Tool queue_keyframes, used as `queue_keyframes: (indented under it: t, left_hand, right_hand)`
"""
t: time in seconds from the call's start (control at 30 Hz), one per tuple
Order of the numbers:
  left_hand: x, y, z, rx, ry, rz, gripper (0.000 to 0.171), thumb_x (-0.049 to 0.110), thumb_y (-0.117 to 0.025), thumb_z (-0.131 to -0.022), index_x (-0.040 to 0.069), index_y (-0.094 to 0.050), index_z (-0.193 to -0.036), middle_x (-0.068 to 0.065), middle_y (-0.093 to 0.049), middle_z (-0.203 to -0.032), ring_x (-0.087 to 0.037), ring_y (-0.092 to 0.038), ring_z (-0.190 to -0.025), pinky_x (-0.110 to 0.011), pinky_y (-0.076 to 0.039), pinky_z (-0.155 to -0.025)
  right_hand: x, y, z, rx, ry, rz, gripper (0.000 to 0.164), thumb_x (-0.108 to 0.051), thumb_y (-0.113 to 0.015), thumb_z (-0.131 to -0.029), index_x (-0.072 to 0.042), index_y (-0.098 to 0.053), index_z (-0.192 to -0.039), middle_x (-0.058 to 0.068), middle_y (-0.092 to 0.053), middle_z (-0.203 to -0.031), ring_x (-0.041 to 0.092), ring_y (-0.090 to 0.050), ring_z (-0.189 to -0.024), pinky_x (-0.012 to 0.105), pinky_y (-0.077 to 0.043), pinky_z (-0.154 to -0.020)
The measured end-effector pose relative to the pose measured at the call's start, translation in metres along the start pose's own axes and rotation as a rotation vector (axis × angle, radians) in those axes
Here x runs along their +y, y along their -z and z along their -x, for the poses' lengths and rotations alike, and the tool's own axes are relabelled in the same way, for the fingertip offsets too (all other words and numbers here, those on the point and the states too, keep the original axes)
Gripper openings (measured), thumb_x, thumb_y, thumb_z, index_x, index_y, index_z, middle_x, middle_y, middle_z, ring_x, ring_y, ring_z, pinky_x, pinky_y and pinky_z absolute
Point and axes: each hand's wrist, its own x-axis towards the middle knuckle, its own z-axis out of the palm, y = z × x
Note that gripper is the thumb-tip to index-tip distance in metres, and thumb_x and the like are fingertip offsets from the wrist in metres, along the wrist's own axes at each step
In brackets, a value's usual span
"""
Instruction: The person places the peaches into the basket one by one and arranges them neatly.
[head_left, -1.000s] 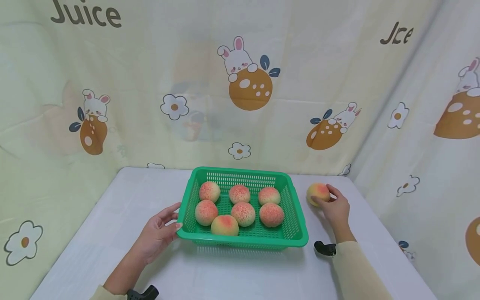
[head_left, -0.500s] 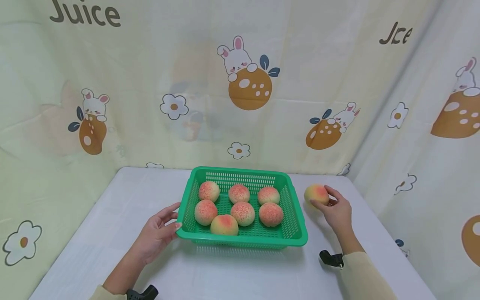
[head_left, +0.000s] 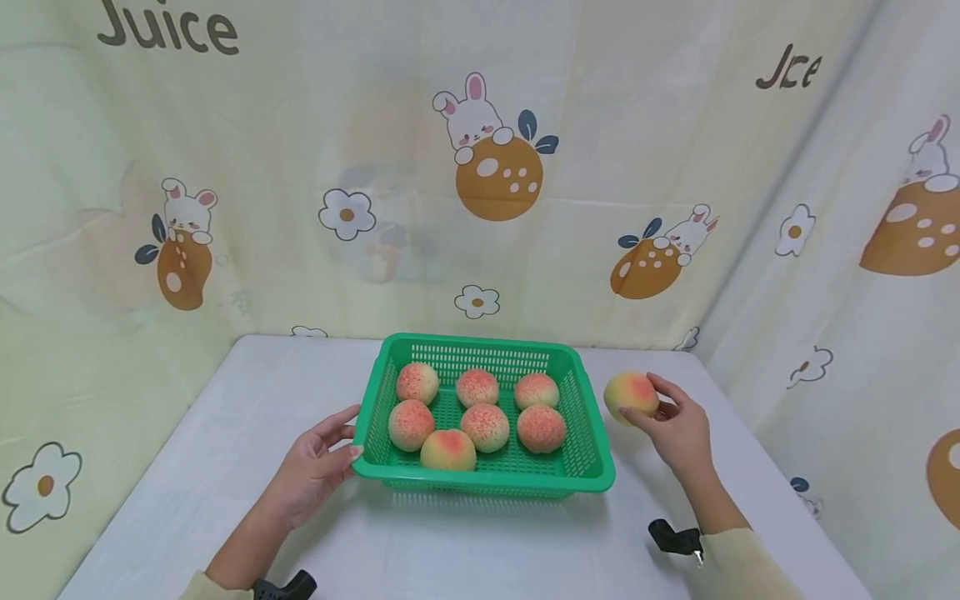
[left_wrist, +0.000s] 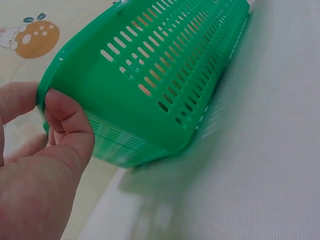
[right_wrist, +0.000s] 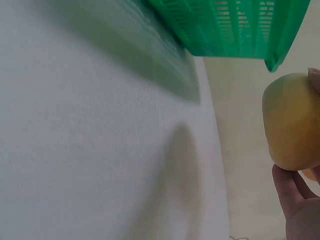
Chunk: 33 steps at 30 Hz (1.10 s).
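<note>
In the head view a green plastic basket [head_left: 495,482] with slotted walls holds several peaches [head_left: 487,427], pink-speckled, in rough rows. One yellower peach [head_left: 447,450] lies at its front. My left hand [head_left: 318,467] pinches the basket's left rim; the left wrist view shows the thumb [left_wrist: 67,112] on the near side of the rim with fingers behind. Right of the basket, my right hand [head_left: 684,429] grips a yellow peach [head_left: 628,396] with a red blush between thumb and fingers. The right wrist view shows this peach [right_wrist: 292,122] raised over the table, its shadow below.
A white table [head_left: 480,550] carries the basket. Behind it hangs a cream curtain [head_left: 285,275] printed with rabbits and flowers, and another curtain side [head_left: 862,317] closes the right. Black wrist straps [head_left: 675,537] sit at both sleeves.
My right hand has drawn the yellow peach slightly left and toward me, and its forearm has shifted right and nearer. The left hand and the basket stay in place.
</note>
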Motion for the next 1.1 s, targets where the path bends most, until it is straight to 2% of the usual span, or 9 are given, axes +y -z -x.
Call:
queue_keyframes:
  t: [0.43, 0.7, 1.1]
  left_hand:
    - [-0.001, -0.001, 0.001, 0.002, 0.004, -0.002, 0.071, 0.002, -0.065, -0.098, 0.006, -0.03, -0.16, -0.009, -0.052, -0.123, -0.011, -0.066, -0.099, -0.025, -0.061, -0.088]
    - [0.0, 0.0, 0.001, 0.013, 0.015, -0.009, 0.072, 0.004, -0.066, -0.097, 0.008, -0.031, -0.16, -0.008, -0.053, -0.122, -0.011, -0.067, -0.098, -0.026, -0.061, -0.088]
    - [-0.001, 0.001, 0.001, 0.01, 0.018, -0.014, 0.073, 0.004, -0.066, -0.097, 0.008, -0.03, -0.16, -0.008, -0.052, -0.123, -0.011, -0.066, -0.099, -0.026, -0.061, -0.089]
  right_hand:
    - [-0.019, 0.004, 0.03, 0.022, 0.043, -0.038, 0.077, -0.033, -0.086, -0.084, -0.017, -0.052, -0.151, 0.012, -0.055, -0.149, -0.015, -0.057, -0.094, 0.005, -0.052, -0.077]
    - [-0.037, 0.006, 0.046, 0.008, 0.071, -0.055, 0.077, -0.032, -0.087, -0.083, -0.014, -0.053, -0.15, 0.015, -0.056, -0.145, -0.013, -0.06, -0.095, 0.008, -0.055, -0.077]
    - [-0.054, 0.001, 0.063, -0.012, 0.096, -0.069, 0.075, -0.033, -0.086, -0.083, -0.016, -0.055, -0.149, 0.011, -0.059, -0.14, -0.009, -0.062, -0.096, 0.012, -0.057, -0.078]
